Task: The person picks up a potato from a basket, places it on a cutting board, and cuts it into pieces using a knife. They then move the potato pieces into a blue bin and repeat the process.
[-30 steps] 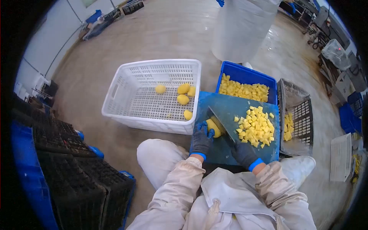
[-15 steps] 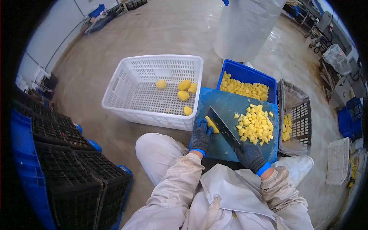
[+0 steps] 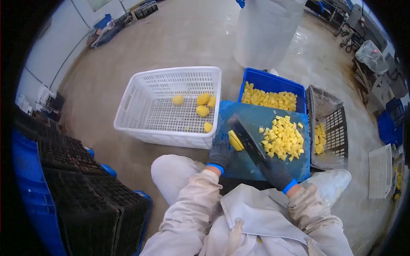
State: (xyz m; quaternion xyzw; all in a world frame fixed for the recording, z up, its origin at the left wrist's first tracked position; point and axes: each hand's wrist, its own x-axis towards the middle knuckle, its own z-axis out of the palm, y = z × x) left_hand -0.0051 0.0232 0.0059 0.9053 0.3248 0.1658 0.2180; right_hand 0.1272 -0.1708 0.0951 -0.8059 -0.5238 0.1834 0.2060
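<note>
My right hand, in a dark grey glove, grips the handle of a wide-bladed kitchen knife. The blade slants up and left across a blue-green cutting board. Left of the blade lie peeled potato slices, with a dark gap between them. My left hand, gloved too, is at the board's left edge beside the slices; its fingers are blurred. A heap of diced potato covers the right side of the board.
A white perforated crate with several peeled potatoes stands left of the board. Behind it is a blue bin of dice; a black crate is at right. Stacked black crates stand lower left. A person's pale apron is ahead.
The potato piece now shows as separate slices beside the blade. My left hand has drawn back slightly toward me and left. The whole view has shifted a little.
</note>
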